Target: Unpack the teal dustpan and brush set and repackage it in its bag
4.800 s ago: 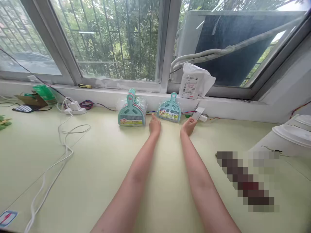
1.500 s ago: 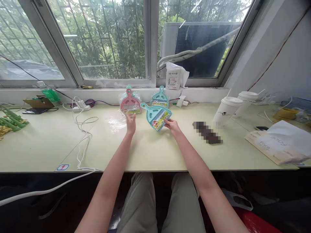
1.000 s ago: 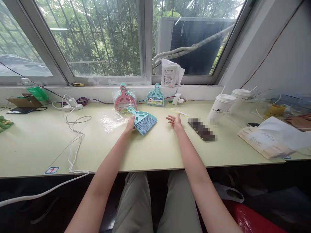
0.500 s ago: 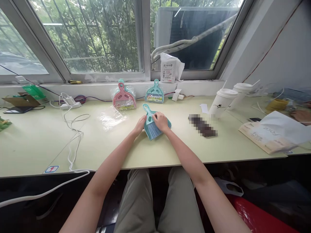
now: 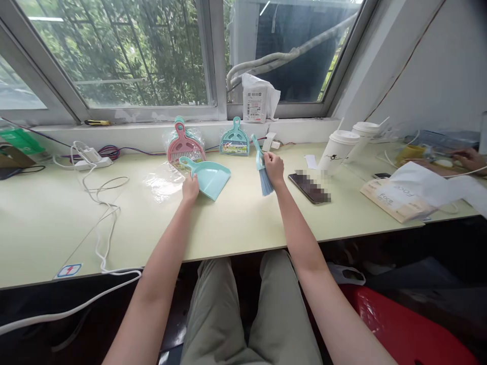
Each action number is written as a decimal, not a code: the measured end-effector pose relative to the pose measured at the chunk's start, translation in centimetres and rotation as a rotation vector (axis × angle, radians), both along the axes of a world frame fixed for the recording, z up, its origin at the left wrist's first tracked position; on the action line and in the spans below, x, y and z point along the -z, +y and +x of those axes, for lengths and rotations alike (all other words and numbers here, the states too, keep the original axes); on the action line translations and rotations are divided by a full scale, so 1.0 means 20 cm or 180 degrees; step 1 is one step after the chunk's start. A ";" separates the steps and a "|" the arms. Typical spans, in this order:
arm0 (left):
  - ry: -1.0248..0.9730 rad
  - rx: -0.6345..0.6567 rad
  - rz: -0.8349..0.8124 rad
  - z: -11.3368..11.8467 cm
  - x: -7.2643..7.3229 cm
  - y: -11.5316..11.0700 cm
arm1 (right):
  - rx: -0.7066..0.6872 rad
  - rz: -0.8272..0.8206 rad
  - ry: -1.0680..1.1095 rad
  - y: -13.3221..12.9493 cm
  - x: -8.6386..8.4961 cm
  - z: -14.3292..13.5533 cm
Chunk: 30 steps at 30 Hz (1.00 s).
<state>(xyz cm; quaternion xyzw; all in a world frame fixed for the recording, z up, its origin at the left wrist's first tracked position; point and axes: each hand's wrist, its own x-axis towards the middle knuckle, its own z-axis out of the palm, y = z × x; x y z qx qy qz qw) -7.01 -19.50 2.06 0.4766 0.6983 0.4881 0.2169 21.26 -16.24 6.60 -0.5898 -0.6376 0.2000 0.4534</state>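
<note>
Left hand (image 5: 190, 188): closed on rear edge of small teal plastic dustpan (image 5: 208, 177).
Dustpan axis: long axis ran handle-to-mouth, handle pointing to about 10 o'clock, open mouth to about 4 o'clock; lay flat on the pale green desk (image 5: 243, 223).
Dustpan vs grip: pan body sat at 1 o'clock from the hand, touching it.
Right hand (image 5: 273, 167): wrapped round the small teal hand brush (image 5: 262, 171).
Brush axis: near upright, handle tip to 11 o'clock, blue bristles down to 6 o'clock, tips at the desk.
Brush vs grip: handle stuck out above the fist, bristles below it.
Nearby: pink packaged dustpan set (image 5: 184, 148) at 11 o'clock of left hand; clear plastic wrapper (image 5: 163, 180) at its 9 o'clock.
</note>
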 end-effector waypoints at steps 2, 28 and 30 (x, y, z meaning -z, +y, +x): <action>0.0607 -0.0105 -0.0231 -0.05 0.00 0.00 | 0.0418 -0.0077 -0.0826 0.03 0.04 0.07; 0.0694 0.2057 -0.0065 0.33 0.04 -0.14 | -0.0532 -0.0371 -0.1669 -0.04 0.19 -0.17; 0.0913 0.2204 0.0400 0.37 0.02 -0.17 | -0.0558 -0.0261 -0.1734 -0.06 0.19 -0.20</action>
